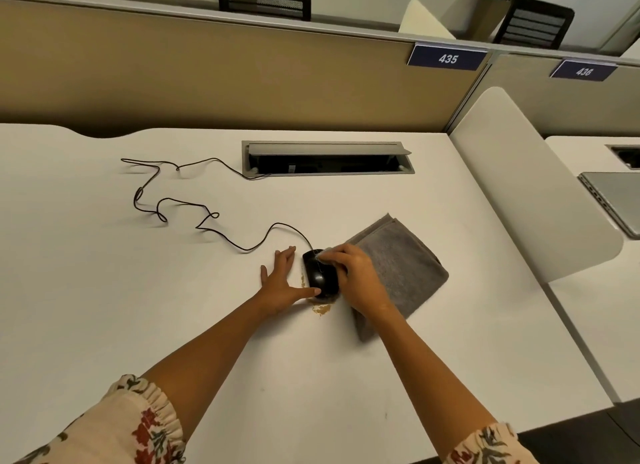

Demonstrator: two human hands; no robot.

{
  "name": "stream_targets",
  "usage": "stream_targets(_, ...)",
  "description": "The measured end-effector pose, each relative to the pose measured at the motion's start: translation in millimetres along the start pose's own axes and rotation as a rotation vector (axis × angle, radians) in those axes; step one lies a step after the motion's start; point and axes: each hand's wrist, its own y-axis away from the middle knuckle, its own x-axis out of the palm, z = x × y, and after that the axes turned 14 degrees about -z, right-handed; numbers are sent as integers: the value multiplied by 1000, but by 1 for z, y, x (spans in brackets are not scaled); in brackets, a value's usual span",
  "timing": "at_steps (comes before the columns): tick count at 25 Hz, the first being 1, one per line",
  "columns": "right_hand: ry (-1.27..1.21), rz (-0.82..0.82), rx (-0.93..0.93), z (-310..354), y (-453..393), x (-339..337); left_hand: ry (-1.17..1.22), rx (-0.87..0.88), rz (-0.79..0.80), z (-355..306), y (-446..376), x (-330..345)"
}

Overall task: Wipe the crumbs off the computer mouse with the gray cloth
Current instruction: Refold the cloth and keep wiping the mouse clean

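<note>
A black wired computer mouse [320,273] lies on the white desk [173,308]. Tan crumbs [321,310] are scattered on the desk at its left side and near end. A folded gray cloth [401,266] lies just right of the mouse. My left hand [282,282] rests flat on the desk beside the mouse, fingers spread, thumb touching the mouse's near end. My right hand [356,276] grips a corner of the cloth and presses it on the mouse's far right side.
The mouse cable [194,205] snakes left and back into an open cable hatch [327,159]. A tan partition runs along the desk's far edge. A white divider [530,186] stands at the right, with a laptop [613,200] on the neighbouring desk.
</note>
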Motion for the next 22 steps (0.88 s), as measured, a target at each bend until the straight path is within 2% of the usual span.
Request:
stream_targets(7,243,229,-116,6,-22,29,-8,26,-17,-2,2,1)
stream_targets(10,215,304,-189,4,-17,29,-10,32,-23,-1,2,2)
stream_targets(13,34,242,10,7,-24,25,-13,30,-16,-1,1,1)
stream_targets(15,39,172,79,6,-31,28,-21,35,-23,-2,2,1)
stream_targets(19,157,226,11,13,-32,35,-18,34,-26,-2,2,1)
stream_targets(22,231,312,-122,18,-19,34,-5,26,-34,-1,1,3)
